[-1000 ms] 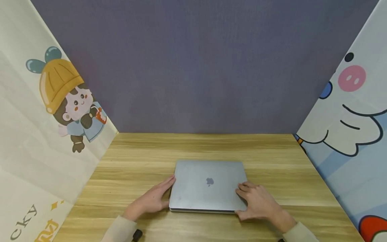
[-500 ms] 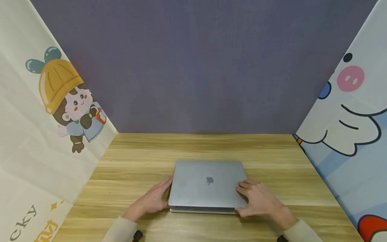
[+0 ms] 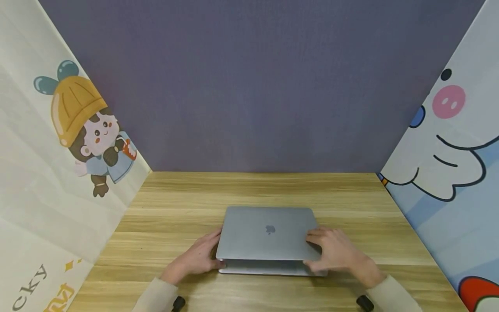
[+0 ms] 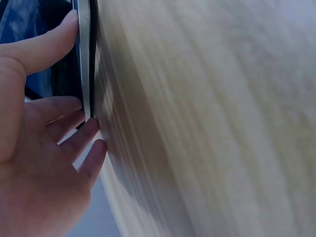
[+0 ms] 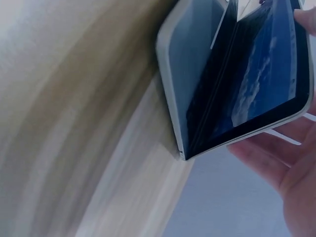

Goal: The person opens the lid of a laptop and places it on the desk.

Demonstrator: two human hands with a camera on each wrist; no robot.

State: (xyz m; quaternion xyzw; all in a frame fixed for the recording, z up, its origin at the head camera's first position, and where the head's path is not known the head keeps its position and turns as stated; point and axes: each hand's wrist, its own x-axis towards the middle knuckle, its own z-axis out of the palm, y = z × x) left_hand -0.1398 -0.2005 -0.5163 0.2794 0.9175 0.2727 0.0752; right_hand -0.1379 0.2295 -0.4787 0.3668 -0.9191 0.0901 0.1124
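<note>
I see the laptop (image 3: 269,240) at six o'clock, its part-raised lid (image 3: 253,242) pinched by the right hand (image 3: 336,252) at its four; a sideways tug could skid the base (image 3: 265,269) because the left hand (image 3: 199,256) at eight seems merely rested, fingers relaxed.

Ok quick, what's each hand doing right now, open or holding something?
Left hand: open, touching the laptop base at its left side.
Right hand: closed, holding the laptop lid partly raised.

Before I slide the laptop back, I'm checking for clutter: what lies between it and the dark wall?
In the head view, only bare wooden table lies between the laptop and the dark wall.
</note>
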